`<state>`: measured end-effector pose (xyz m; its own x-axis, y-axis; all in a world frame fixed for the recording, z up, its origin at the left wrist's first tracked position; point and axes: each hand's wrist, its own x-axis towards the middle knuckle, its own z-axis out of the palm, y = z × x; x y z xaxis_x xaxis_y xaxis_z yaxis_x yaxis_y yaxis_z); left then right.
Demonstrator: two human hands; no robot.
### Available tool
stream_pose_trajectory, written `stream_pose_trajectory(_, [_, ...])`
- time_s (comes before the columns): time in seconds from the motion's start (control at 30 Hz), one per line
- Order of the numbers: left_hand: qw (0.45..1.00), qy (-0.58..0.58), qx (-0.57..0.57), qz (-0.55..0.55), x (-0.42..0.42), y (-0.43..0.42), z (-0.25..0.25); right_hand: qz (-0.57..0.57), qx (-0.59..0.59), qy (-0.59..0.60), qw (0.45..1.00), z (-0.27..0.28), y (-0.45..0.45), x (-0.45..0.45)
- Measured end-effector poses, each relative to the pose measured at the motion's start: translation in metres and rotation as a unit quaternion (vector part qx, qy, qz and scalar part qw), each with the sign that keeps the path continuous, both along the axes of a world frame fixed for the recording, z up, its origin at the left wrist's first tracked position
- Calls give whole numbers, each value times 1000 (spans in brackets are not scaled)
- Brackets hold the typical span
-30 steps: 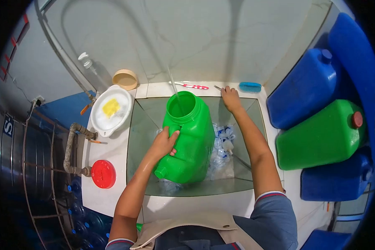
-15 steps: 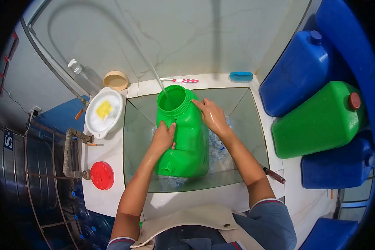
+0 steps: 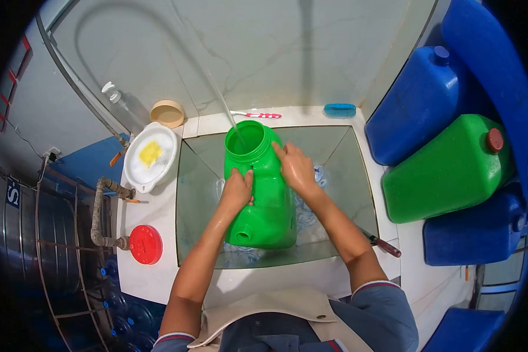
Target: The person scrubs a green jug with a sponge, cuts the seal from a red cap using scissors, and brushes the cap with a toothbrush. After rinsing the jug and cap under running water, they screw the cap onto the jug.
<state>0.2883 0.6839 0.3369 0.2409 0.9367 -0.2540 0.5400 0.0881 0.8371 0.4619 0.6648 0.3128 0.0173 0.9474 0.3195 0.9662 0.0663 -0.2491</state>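
A green jug (image 3: 267,205) with a wide open mouth is tilted over the glass-lined basin (image 3: 199,246). My left hand (image 3: 236,190) is wrapped round the jug's handle. My right hand (image 3: 296,167) lies against the jug's side just below the neck, its index finger stretched out toward the rim. A thin clear stream or tube (image 3: 220,97) comes down from above into the jug's mouth. Under the jug, clear and blue plastic pieces (image 3: 305,216) lie in the basin.
Left: a white bowl (image 3: 151,173) with a yellow sponge (image 3: 150,154), a red lid (image 3: 145,244), a pump bottle (image 3: 123,105). Behind: a toothbrush (image 3: 264,115), a blue brush (image 3: 339,110). Right: a knife handle (image 3: 388,247), blue (image 3: 416,105) and green containers (image 3: 440,170).
My right hand has come from the back ledge to the jug's side. The dark handle at the basin's right edge now shows. The jug has turned slightly, and the view has shifted.
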Motion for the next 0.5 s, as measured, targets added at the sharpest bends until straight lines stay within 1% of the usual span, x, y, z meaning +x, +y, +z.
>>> stream_pose_trajectory(0.07, [1000, -5, -3, 8, 1, 3, 0, 7, 24, -18, 1000, -4, -1, -4])
stream_pose_trajectory(0.17, [1000, -7, 8, 1, 0, 2, -1, 17, 14, 9, 1000, -2, -3, -6])
stream_pose_trajectory(0.23, [1000, -4, 10, 10, 3, 3, -4, -17, 42, 13, 999, -2, 5, 0])
stream_pose_trajectory(0.37, [1000, -8, 11, 13, 4, 5, -6, -20, 34, 4, 999, 1, 4, -5])
stream_pose_trajectory(0.43, [1000, -17, 19, 12, 4, 9, -13, 45, 32, -55, 997, -4, -6, -19])
stream_pose_trajectory(0.5, [1000, -14, 15, 10, 3, 10, -12, 44, 19, -42, 998, 4, -4, -13])
